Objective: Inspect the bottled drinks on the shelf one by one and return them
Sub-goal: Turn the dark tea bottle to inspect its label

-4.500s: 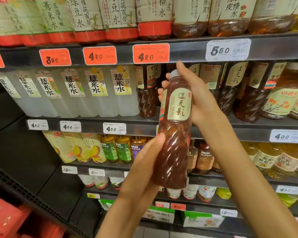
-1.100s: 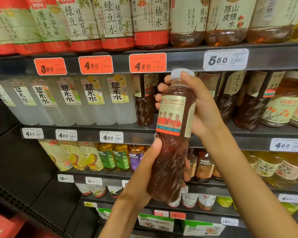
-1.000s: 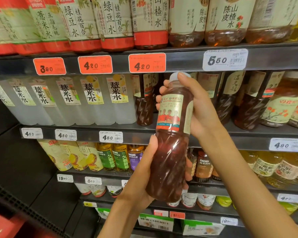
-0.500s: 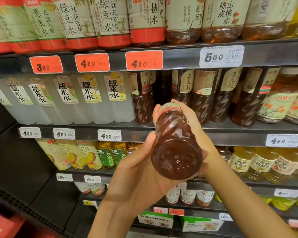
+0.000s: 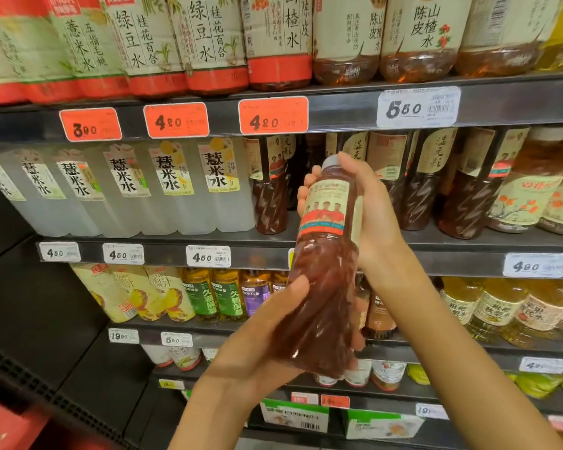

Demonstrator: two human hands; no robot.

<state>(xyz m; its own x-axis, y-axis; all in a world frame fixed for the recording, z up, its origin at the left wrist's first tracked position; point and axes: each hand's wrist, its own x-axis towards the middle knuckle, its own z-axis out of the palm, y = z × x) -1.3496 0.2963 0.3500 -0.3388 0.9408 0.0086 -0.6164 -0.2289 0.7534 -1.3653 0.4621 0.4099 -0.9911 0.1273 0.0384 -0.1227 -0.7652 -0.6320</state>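
Note:
A tall bottle of dark red-brown drink (image 5: 322, 287) with a cream and red label and a pale cap is upright in front of the shelves, held by both hands. My left hand (image 5: 260, 339) cups its lower part from the left, thumb across the front. My right hand (image 5: 368, 216) grips the neck and label from the right, with a fingertip by the cap. More bottles of the same drink (image 5: 413, 193) stand behind it on the second shelf (image 5: 468, 245), with a gap in the row behind the held bottle.
Clear water bottles (image 5: 173, 190) fill the second shelf's left side. Large bottles (image 5: 208, 43) line the top shelf. Yellow and green drinks (image 5: 205, 293) stand on the shelf below. Price tags (image 5: 273, 115) run along the shelf edges. A dark side panel (image 5: 30, 319) closes the left.
Half a second ago the bottle was tipped with its bottom facing me; it is now back upright with the label toward me. Both hands have kept hold of it.

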